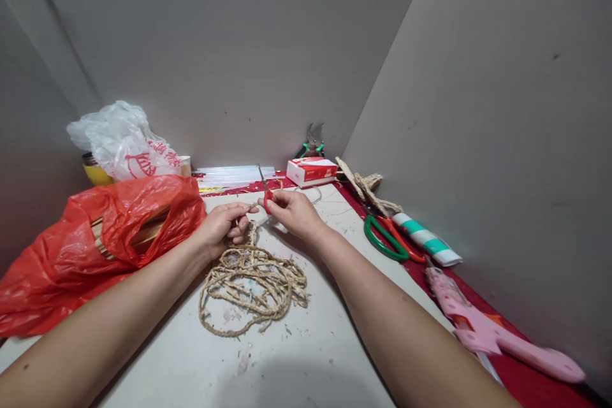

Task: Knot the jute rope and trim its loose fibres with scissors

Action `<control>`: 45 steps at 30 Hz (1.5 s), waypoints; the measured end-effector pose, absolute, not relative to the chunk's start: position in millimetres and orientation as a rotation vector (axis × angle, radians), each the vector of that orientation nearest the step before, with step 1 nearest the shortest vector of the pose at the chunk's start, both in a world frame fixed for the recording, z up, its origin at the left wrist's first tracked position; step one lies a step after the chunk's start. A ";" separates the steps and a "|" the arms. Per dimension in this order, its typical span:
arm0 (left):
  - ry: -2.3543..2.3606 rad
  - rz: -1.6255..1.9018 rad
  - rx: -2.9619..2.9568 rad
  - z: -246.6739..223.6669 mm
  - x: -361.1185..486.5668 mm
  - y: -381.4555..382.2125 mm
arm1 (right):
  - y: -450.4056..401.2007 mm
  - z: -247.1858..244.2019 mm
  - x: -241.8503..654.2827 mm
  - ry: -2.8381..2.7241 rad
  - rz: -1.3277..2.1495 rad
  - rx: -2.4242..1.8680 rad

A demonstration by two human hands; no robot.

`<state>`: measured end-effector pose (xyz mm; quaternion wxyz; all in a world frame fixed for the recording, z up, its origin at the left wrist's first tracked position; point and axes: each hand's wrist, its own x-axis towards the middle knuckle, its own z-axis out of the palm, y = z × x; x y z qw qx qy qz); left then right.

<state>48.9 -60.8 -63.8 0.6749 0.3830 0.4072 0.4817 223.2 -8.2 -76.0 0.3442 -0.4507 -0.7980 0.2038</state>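
Near the middle of the white board, my left hand is closed on the end of a tan braided rope, with the thumb and forefinger pinched together. The rest of the rope lies in a loose coil on the board just below my hands. My right hand is closed round the red handles of small scissors. Their narrow metal blades point up and away from me. The two hands nearly meet at the rope end.
A red plastic bag with thin wooden strips lies left, a white bag behind it. Clear sticks, a red-white box and cutters stand at the back. Right are green-handled scissors, a striped roll and a pink glue gun.
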 end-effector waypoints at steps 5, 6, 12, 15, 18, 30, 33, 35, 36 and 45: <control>0.987 1.258 0.748 -62.0 48.4 -58.3 | -20.7 -65.4 223.6 -2.303 0.274 -1.223; 1.000 1.279 0.737 -61.7 48.4 -57.8 | -23.2 -63.1 223.4 -2.352 0.209 -1.234; 1.003 1.365 0.742 -64.3 48.0 -55.0 | -31.0 -52.9 222.6 -2.496 -0.074 -1.256; 1.008 1.404 0.766 -65.0 48.8 -54.8 | -33.2 -49.1 221.6 -2.544 -0.127 -1.286; 1.029 1.435 0.788 -63.5 50.6 -56.5 | -34.9 -46.6 220.3 -2.580 -0.179 -1.297; 1.033 1.474 0.826 -63.9 50.9 -59.4 | -38.0 -44.4 216.5 -2.628 -0.213 -1.298; 1.041 1.480 0.810 -64.3 50.1 -58.1 | -38.4 -41.6 215.8 -2.638 -0.147 -1.300; 1.038 1.486 0.794 -63.9 49.6 -57.6 | -37.3 -41.3 216.1 -2.622 -0.061 -1.317; 1.034 1.488 0.788 -63.7 49.4 -57.4 | -36.3 -42.1 216.7 -2.604 -0.021 -1.327; 1.022 1.487 0.820 -65.8 48.6 -55.8 | -31.7 -51.5 222.9 -2.487 -0.017 -1.346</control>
